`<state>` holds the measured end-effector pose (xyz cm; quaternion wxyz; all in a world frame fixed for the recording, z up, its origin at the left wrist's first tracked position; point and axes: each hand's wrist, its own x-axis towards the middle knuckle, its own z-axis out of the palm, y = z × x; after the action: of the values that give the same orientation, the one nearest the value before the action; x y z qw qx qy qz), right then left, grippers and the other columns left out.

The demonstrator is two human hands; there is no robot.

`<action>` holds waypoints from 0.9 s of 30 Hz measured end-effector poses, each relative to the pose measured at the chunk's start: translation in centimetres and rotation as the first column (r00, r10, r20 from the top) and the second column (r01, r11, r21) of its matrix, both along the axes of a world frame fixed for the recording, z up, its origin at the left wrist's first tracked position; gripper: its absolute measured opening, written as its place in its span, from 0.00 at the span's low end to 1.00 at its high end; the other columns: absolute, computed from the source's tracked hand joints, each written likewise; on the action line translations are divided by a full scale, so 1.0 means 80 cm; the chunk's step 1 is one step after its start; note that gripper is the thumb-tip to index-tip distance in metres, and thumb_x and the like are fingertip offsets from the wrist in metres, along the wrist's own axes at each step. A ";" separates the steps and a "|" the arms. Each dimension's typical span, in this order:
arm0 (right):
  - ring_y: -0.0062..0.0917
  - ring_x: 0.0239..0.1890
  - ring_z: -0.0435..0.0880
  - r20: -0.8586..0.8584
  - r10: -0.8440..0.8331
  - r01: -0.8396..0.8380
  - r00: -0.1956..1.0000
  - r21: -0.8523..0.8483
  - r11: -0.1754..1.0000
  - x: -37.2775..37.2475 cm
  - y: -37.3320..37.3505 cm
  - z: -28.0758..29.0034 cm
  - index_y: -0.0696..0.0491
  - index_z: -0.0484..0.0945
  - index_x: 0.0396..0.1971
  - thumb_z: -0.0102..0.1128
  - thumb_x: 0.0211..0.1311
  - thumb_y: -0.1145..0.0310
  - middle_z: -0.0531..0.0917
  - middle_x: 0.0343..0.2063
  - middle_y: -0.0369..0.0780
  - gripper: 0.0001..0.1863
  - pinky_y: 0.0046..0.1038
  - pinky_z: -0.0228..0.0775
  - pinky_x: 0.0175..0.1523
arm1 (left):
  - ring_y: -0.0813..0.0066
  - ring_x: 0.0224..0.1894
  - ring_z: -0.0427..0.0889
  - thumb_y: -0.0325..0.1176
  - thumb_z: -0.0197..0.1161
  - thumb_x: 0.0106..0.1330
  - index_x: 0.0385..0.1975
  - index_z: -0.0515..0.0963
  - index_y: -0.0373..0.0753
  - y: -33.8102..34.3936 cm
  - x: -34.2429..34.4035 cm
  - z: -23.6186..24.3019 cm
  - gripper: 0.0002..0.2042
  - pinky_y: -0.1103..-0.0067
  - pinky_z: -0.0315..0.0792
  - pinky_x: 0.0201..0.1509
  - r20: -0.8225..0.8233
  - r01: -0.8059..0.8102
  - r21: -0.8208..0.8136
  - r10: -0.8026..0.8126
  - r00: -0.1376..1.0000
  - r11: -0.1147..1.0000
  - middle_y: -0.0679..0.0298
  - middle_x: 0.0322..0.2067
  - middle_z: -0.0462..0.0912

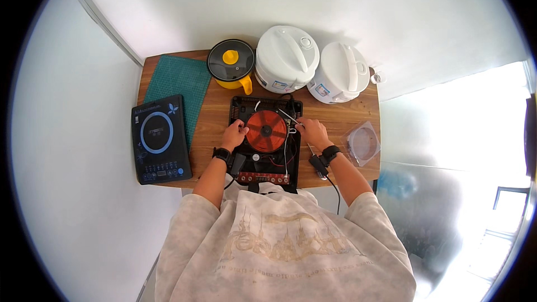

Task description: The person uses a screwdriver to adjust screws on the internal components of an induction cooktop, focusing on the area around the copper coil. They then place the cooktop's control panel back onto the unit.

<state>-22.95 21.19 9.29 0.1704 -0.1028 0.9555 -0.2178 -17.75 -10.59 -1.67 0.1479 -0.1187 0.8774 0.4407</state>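
An opened induction cooker base (239,159), a black housing with its inside exposed, lies before me at the table's front edge. In it sits a round copper-red coil (272,140) with dark spokes and a dark centre. My left hand (235,134) is at the coil's left edge, fingertips pinched together; whether anything is between them is hidden. My right hand (314,133) grips a slim metal tool (287,115) at the coil's upper right, its tip pointing to the housing's upper part. Thin wires and a red strip (263,178) show at the near end.
A black glass cooktop panel (180,134) with a blue ring rests at left, partly over a green cutting mat (178,70). Behind stand a yellow pot (224,84) with a dark lid and two white rice cookers (274,59). A clear plastic case (363,143) lies at right.
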 end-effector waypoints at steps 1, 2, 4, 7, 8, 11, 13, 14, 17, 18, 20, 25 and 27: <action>0.50 0.41 0.85 0.001 0.000 0.000 1.000 0.013 1.000 -0.001 -0.002 0.002 0.44 0.83 0.46 0.59 0.66 0.56 0.87 0.34 0.50 0.14 0.49 0.77 0.47 | 0.55 0.37 0.84 0.42 0.67 0.64 0.40 0.75 0.41 -0.001 0.000 0.000 0.14 0.64 0.76 0.41 -0.003 -0.002 0.003 0.002 1.000 1.000 0.59 0.29 0.83; 0.49 0.41 0.85 0.002 0.000 0.000 1.000 0.027 1.000 -0.002 -0.003 0.004 0.44 0.83 0.47 0.59 0.66 0.55 0.87 0.34 0.49 0.15 0.48 0.77 0.47 | 0.55 0.37 0.84 0.42 0.67 0.64 0.40 0.75 0.40 -0.001 0.000 -0.001 0.14 0.64 0.76 0.41 -0.006 -0.004 0.006 0.004 1.000 1.000 0.58 0.29 0.83; 0.48 0.40 0.85 -0.002 0.012 -0.011 1.000 0.058 0.998 -0.003 -0.008 0.008 0.43 0.84 0.48 0.60 0.66 0.56 0.87 0.34 0.49 0.15 0.48 0.77 0.46 | 0.55 0.37 0.84 0.42 0.67 0.64 0.40 0.75 0.40 -0.001 0.001 -0.004 0.14 0.63 0.76 0.41 -0.008 -0.015 0.018 0.015 1.000 1.000 0.58 0.29 0.83; 0.48 0.40 0.85 -0.015 0.046 -0.044 0.999 0.101 0.994 -0.005 -0.012 0.015 0.42 0.84 0.48 0.60 0.66 0.57 0.87 0.34 0.48 0.14 0.48 0.77 0.45 | 0.55 0.37 0.84 0.42 0.67 0.64 0.40 0.75 0.40 -0.002 0.002 -0.009 0.14 0.63 0.76 0.41 -0.007 -0.027 0.029 0.028 1.000 0.999 0.58 0.30 0.84; 0.48 0.40 0.85 -0.021 0.057 -0.055 0.998 0.108 0.993 -0.005 -0.011 0.017 0.42 0.84 0.48 0.59 0.66 0.57 0.87 0.34 0.48 0.14 0.48 0.77 0.45 | 0.55 0.37 0.84 0.42 0.67 0.64 0.40 0.75 0.40 -0.002 0.002 -0.008 0.14 0.63 0.76 0.42 -0.007 -0.021 0.022 0.021 1.000 1.000 0.58 0.30 0.84; 0.47 0.39 0.85 -0.050 0.067 -0.061 0.996 0.115 0.991 -0.006 -0.011 0.019 0.41 0.85 0.47 0.59 0.66 0.59 0.87 0.34 0.48 0.13 0.49 0.76 0.44 | 0.55 0.37 0.84 0.42 0.67 0.65 0.40 0.75 0.40 -0.003 0.002 -0.009 0.14 0.63 0.76 0.42 -0.013 -0.015 0.009 0.015 1.000 1.000 0.58 0.30 0.84; 0.47 0.40 0.85 -0.058 0.068 -0.061 0.996 0.119 0.991 -0.008 -0.011 0.019 0.41 0.85 0.47 0.59 0.66 0.59 0.87 0.34 0.48 0.13 0.49 0.76 0.44 | 0.55 0.38 0.84 0.42 0.67 0.65 0.40 0.75 0.41 -0.002 0.002 -0.008 0.14 0.63 0.76 0.42 -0.014 -0.016 0.002 0.016 1.000 1.000 0.58 0.30 0.84; 0.47 0.40 0.85 -0.053 0.070 -0.063 0.996 0.123 0.990 -0.009 -0.011 0.018 0.41 0.85 0.47 0.59 0.66 0.59 0.87 0.34 0.48 0.13 0.48 0.76 0.44 | 0.55 0.38 0.84 0.43 0.67 0.65 0.40 0.75 0.41 -0.002 0.002 -0.006 0.14 0.63 0.76 0.42 -0.012 -0.017 -0.001 0.017 1.000 1.000 0.59 0.30 0.84; 0.47 0.40 0.85 -0.056 0.081 -0.073 0.995 0.130 0.989 -0.011 -0.009 0.012 0.41 0.85 0.47 0.59 0.66 0.59 0.87 0.34 0.47 0.13 0.48 0.77 0.44 | 0.55 0.38 0.84 0.43 0.67 0.65 0.41 0.75 0.41 0.000 0.001 -0.002 0.14 0.63 0.76 0.41 -0.004 -0.017 -0.010 0.017 1.000 1.000 0.59 0.30 0.84; 0.46 0.40 0.85 -0.060 0.085 -0.077 0.995 0.132 0.988 -0.011 -0.007 0.010 0.41 0.85 0.47 0.59 0.66 0.59 0.87 0.34 0.47 0.13 0.48 0.77 0.44 | 0.55 0.38 0.84 0.43 0.67 0.65 0.41 0.75 0.41 0.001 0.001 -0.001 0.14 0.63 0.76 0.41 -0.001 -0.016 -0.012 0.016 1.000 1.000 0.59 0.30 0.84; 0.47 0.41 0.85 -0.050 0.084 -0.076 0.995 0.138 0.988 -0.011 -0.010 0.011 0.42 0.85 0.47 0.60 0.65 0.59 0.87 0.34 0.48 0.13 0.48 0.76 0.45 | 0.55 0.38 0.84 0.43 0.67 0.65 0.41 0.75 0.41 -0.001 0.002 -0.003 0.14 0.63 0.76 0.41 -0.006 -0.021 -0.004 0.021 1.000 1.000 0.59 0.30 0.84; 0.48 0.41 0.85 -0.016 0.037 -0.035 0.999 0.089 0.995 -0.011 -0.012 0.010 0.43 0.84 0.46 0.58 0.66 0.59 0.86 0.34 0.49 0.12 0.49 0.76 0.46 | 0.54 0.38 0.84 0.43 0.67 0.65 0.40 0.75 0.42 -0.002 0.003 -0.007 0.14 0.63 0.76 0.41 -0.031 -0.015 -0.003 0.015 0.999 1.000 0.59 0.30 0.84; 0.49 0.41 0.85 0.022 0.005 -0.007 1.000 0.078 0.997 -0.012 -0.014 0.011 0.44 0.83 0.46 0.56 0.67 0.59 0.86 0.34 0.50 0.13 0.50 0.76 0.46 | 0.54 0.38 0.84 0.44 0.66 0.65 0.40 0.75 0.42 -0.001 0.003 -0.008 0.14 0.63 0.76 0.42 -0.030 -0.011 -0.018 0.010 0.999 1.000 0.59 0.30 0.84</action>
<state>-23.92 20.05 10.18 0.1851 -0.0965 0.9611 -0.1811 -17.47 -10.68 -2.30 0.1311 -0.1180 0.8830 0.4350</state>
